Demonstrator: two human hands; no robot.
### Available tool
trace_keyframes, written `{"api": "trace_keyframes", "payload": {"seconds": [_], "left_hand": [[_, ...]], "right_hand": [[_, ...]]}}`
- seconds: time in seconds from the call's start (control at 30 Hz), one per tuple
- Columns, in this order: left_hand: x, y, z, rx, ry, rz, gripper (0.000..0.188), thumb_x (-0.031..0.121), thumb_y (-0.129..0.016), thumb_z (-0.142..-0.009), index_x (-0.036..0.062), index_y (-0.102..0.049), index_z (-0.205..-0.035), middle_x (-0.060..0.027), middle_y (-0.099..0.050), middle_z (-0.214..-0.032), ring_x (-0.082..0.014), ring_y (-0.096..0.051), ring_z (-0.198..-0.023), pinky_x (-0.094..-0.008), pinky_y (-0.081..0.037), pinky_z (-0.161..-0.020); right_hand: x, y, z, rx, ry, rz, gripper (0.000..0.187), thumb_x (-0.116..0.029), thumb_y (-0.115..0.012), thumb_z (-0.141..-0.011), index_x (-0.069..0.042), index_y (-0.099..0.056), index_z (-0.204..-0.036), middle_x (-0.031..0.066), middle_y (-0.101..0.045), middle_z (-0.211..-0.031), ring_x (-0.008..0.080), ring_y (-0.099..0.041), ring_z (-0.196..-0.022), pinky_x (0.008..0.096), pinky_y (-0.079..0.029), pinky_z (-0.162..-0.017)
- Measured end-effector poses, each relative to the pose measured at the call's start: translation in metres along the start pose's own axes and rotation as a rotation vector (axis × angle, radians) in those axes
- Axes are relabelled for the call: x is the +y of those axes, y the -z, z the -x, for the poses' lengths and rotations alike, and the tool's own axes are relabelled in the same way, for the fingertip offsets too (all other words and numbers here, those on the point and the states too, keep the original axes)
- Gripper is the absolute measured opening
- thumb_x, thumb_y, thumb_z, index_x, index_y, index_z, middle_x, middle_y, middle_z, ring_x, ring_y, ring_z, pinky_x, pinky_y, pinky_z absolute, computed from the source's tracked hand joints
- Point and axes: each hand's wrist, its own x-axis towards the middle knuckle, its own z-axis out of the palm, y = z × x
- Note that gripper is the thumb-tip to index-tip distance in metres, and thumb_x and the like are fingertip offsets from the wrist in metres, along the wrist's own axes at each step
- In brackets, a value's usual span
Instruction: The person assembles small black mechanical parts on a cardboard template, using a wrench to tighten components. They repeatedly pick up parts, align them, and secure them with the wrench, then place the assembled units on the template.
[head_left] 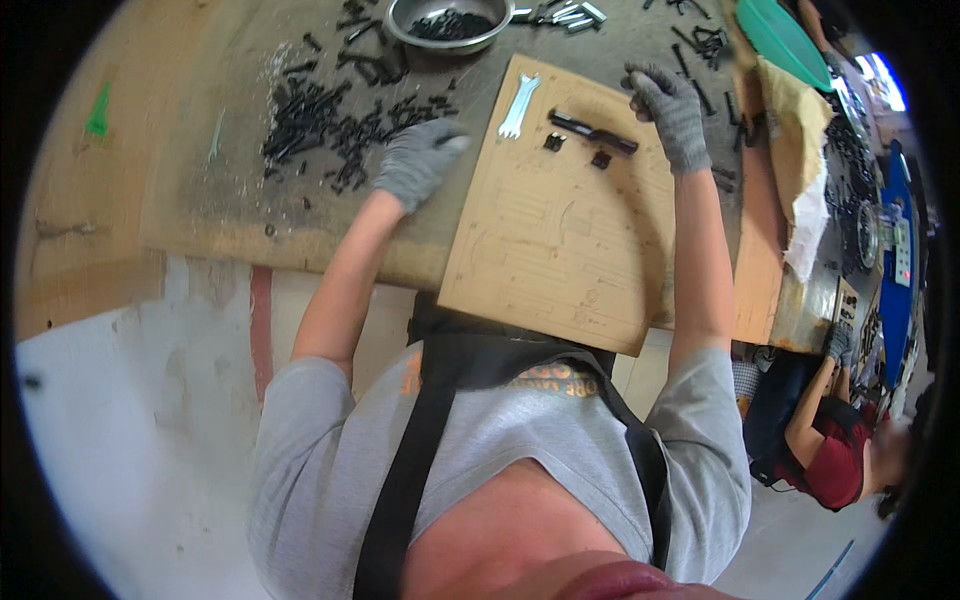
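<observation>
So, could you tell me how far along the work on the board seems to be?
Early, it seems. Laid out on the wooden board are a flat spanner, a long black bar and two small black blocks. In hand: the left hand reaches toward the loose black bolts, and the right hand rests at the board's far edge. Left: that large heap and the metal bowl of parts.

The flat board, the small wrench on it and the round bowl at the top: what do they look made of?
The flat tan board looks like plywood or fibreboard: matte, with faint line markings. The small silvery flat wrench seems stamped bright metal. The round grey bowl looks like steel; its rim shines. The loose black parts near the left hand are probably dark-finished metal.
</observation>
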Motion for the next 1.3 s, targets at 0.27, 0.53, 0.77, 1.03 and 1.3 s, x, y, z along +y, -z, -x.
{"api": "trace_keyframes", "payload": {"seconds": [0.27, 0.53, 0.77, 1.03, 1.3], "left_hand": [[0.042, -0.047, -0.017, 0.132, -0.008, -0.397, 0.05, 0.042, -0.069, -0.076, 0.0049, -0.063, -0.108, -0.0164, -0.063, -0.102, -0.029, -0.062, -0.093, -0.0374, -0.049, -0.083], [0.042, -0.063, -0.032, 0.182, 0.053, -0.472, 0.036, 0.04, -0.067, -0.078, 0.0079, -0.063, -0.093, -0.0116, -0.061, -0.092, -0.0283, -0.06, -0.09, -0.0405, -0.048, -0.077], [0.043, -0.065, -0.032, 0.166, 0.05, -0.457, 0.035, 0.04, -0.065, -0.079, 0.0099, -0.066, -0.097, -0.0103, -0.062, -0.094, -0.0265, -0.06, -0.09, -0.0389, -0.048, -0.079], [0.04, -0.065, -0.027, 0.207, 0.012, -0.381, 0.036, 0.037, -0.068, -0.077, 0.0047, -0.067, -0.092, -0.0131, -0.063, -0.086, -0.0302, -0.06, -0.084, -0.0411, -0.047, -0.077], [0.026, -0.029, -0.028, 0.19, 0.019, -0.184, 0.043, 0.037, -0.062, -0.084, 0.0033, -0.062, -0.11, -0.0157, -0.066, -0.102, -0.0286, -0.064, -0.093, -0.0361, -0.049, -0.083]], "right_hand": [[-0.002, -0.064, 0.009, -0.093, 0.412, 0.97, 0.03, -0.023, -0.061, -0.083, -0.017, -0.065, -0.112, 0.0079, -0.064, -0.105, 0.026, -0.061, -0.099, 0.038, -0.047, -0.088], [0.001, -0.078, -0.04, -0.343, 0.335, 0.911, 0.028, -0.028, -0.063, -0.081, -0.021, -0.068, -0.108, 0.0072, -0.063, -0.106, 0.0258, -0.059, -0.101, 0.0377, -0.046, -0.09], [0.006, -0.076, -0.043, -0.313, 0.489, 0.974, 0.023, -0.026, -0.067, -0.081, -0.021, -0.069, -0.103, 0.0039, -0.067, -0.098, 0.024, -0.063, -0.09, 0.0346, -0.05, -0.081], [0.008, -0.082, -0.045, -0.348, 0.333, 0.956, 0.021, -0.028, -0.063, -0.082, -0.018, -0.07, -0.1, 0.0055, -0.066, -0.097, 0.0274, -0.063, -0.089, 0.0374, -0.05, -0.079], [0.044, 0.05, 0.005, 0.218, 0.304, 0.851, 0.036, -0.029, -0.061, -0.086, -0.013, -0.061, -0.118, 0.0107, -0.063, -0.11, 0.027, -0.063, -0.094, 0.0378, -0.049, -0.085]]}}
